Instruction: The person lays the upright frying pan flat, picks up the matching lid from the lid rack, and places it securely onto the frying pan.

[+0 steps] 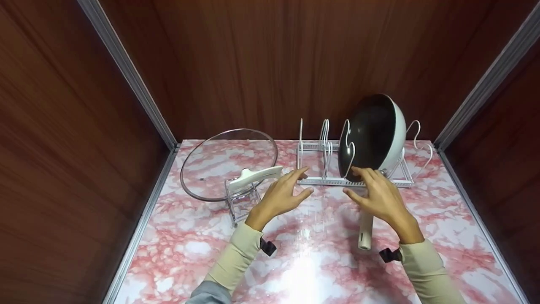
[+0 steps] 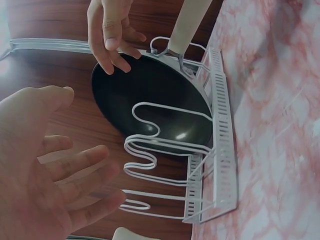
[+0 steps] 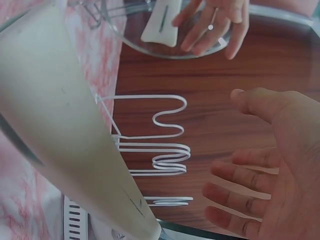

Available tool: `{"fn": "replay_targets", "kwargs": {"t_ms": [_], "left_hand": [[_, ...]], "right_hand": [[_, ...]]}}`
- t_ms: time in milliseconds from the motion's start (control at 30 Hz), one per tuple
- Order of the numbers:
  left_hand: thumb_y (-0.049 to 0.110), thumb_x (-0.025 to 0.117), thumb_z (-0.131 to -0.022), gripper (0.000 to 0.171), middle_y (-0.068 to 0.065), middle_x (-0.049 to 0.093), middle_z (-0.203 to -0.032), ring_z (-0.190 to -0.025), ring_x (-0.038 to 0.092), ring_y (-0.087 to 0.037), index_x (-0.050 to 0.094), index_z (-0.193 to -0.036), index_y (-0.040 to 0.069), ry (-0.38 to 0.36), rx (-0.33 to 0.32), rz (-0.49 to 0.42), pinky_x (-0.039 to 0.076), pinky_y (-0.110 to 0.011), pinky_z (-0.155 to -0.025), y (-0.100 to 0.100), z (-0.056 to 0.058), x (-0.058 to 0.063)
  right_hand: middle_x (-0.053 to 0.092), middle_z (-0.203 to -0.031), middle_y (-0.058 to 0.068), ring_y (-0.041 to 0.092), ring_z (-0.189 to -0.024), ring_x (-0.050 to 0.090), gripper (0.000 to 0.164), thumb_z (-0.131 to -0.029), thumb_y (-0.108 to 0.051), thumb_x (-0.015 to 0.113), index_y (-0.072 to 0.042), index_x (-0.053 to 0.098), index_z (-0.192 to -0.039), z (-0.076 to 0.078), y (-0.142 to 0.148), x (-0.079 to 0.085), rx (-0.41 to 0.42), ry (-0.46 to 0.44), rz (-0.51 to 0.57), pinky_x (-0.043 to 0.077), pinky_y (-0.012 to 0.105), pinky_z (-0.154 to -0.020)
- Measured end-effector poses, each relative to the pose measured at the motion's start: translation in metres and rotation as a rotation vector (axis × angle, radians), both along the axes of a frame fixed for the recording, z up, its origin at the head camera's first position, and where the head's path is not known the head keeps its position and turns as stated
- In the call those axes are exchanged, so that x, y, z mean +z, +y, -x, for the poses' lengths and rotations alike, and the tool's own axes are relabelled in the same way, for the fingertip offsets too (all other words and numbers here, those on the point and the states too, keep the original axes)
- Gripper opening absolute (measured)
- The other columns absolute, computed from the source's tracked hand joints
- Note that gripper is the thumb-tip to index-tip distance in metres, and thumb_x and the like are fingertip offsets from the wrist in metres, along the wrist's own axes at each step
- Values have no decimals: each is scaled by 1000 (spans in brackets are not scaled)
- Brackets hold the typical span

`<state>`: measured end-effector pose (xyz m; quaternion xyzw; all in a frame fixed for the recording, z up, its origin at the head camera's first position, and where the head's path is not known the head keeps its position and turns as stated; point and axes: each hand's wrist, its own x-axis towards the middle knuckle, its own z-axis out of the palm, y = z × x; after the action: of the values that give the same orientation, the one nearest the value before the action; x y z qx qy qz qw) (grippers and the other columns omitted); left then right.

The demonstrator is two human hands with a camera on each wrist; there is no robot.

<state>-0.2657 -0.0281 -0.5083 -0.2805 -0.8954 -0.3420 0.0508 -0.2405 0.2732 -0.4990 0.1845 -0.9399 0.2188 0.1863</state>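
Head view, dark-lined pan, cream handle

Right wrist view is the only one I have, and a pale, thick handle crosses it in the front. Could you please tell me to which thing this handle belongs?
Observer: The handle belongs to a deep pan, which the head view shows tipped up on its side in the white rack.
Operator: Thank you. In my picture the pan is almost all cut off. To which side does its open, inner face look?
Observer: Toward the person's left, the side where the glass lid is, as the head view shows.
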Motion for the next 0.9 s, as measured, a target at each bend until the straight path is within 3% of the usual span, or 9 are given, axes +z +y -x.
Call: {"fn": "replay_targets", "kwargs": {"t_ms": [333, 633, 900], "left_hand": [[44, 64, -105, 62, 0, 72, -134, -127, 68, -18, 47, -159, 20, -23, -1, -26, 55, -43, -107, 9, -4, -8], [39, 66, -105, 57, 0, 74, -129, -121, 71, -17, 52, -156, 17, -52, -7, -65, 57, -41, -103, 16, -6, -16], [35, 65, -105, 53, -2, 76, -128, -119, 73, -19, 55, -153, 14, -105, -15, -106, 57, -38, -102, 22, -8, -23]], "right_hand": [[72, -125, 14, 36, -109, 68, 63, -91, -35, 84, -3, 62, -141, -6, 4, -3, -23, -6, 29, 55, 57, -87], [72, -125, 16, 39, -115, 68, 56, -93, -37, 82, -5, 64, -136, -10, 8, -5, -65, -22, 40, 55, 61, -88], [74, -116, 16, 34, -99, 68, 45, -92, -30, 83, -4, 67, -126, -13, 11, -8, -80, -13, 88, 54, 57, -82]]}}
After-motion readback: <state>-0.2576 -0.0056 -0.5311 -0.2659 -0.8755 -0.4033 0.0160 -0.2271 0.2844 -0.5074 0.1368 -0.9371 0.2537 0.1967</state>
